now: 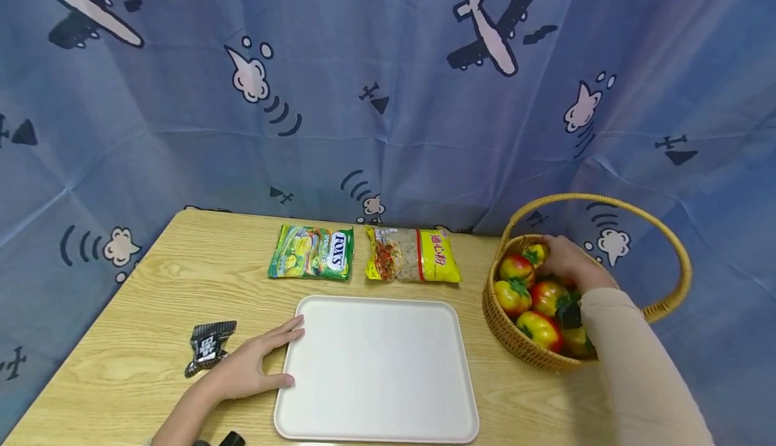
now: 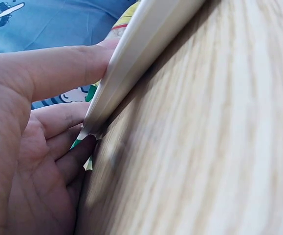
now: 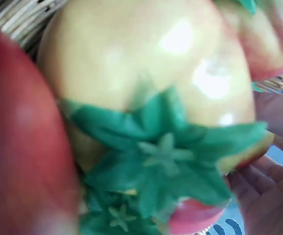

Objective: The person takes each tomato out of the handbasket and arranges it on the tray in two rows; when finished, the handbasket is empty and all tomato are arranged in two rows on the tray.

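While the left hand [image 1: 245, 368] lies at the left edge of the tray [image 1: 376, 372], its fingers extended and spread from the thumb, it touches the rim without gripping it. The right hand [image 1: 566, 261] is inside the basket [image 1: 515, 340], among red-and-yellow fruit [image 1: 539, 330]; its fingertips are hidden behind the fruit, and whether it grips a piece cannot be told.

All fruit in view is in the basket, at the right of the table [image 1: 109, 358]. The tray bears nothing. On this evidence the work is judged to be at an early stage: reaching into the basket is done, while lifting a piece clear of it is not yet done.

Beyond the tray lie a green packet [image 1: 311, 252] and, just to its right, a pasta packet [image 1: 413, 255], neither touched. A black packet [image 1: 209, 348] lies near the left hand, apart from the tray, likewise unhandled.
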A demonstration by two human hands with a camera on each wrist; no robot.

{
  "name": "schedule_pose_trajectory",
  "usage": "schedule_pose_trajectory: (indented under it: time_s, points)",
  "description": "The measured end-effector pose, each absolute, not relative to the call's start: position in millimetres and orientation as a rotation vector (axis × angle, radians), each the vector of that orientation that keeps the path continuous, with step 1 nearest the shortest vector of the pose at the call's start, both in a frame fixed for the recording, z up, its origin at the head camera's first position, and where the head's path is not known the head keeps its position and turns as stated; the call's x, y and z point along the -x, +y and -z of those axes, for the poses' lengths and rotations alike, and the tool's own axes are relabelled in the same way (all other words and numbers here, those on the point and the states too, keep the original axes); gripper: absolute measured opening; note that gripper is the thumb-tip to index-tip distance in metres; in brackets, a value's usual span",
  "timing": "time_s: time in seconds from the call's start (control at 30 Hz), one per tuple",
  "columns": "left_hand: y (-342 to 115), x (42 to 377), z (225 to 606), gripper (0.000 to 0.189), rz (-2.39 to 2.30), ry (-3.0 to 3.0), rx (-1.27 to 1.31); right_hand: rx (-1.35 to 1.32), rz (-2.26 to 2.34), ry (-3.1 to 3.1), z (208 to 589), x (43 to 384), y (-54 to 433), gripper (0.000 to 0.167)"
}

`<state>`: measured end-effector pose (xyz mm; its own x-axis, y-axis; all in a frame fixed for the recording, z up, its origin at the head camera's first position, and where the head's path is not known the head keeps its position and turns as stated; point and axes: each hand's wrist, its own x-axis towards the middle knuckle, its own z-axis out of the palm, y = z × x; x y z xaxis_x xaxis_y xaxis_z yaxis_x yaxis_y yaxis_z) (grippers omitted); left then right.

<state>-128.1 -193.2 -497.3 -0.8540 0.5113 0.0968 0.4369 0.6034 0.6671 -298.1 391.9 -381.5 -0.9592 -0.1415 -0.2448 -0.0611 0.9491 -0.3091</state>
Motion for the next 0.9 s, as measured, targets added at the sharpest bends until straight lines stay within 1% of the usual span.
schedule_pose_trajectory:
  time_s: [0.2,0.5,0.7,0.9]
  points:
    - [-194,128,498,0.075,-1.076,2.727,-0.820,0.123,0.349,2.840,386,297,390,0.082]
    - [-193,128,498,0.074,-1.070,2.735,-0.842,0.088,0.396,2.869,387,295,390,0.075]
    - [-193,127,497,0.074,-1.069,2.734,-0.843,0.133,0.441,2.950,380,290,391,0.072]
    - [-192,127,496,0.076,-1.085,2.725,-0.830,0.173,0.447,2.985,370,284,396,0.078]
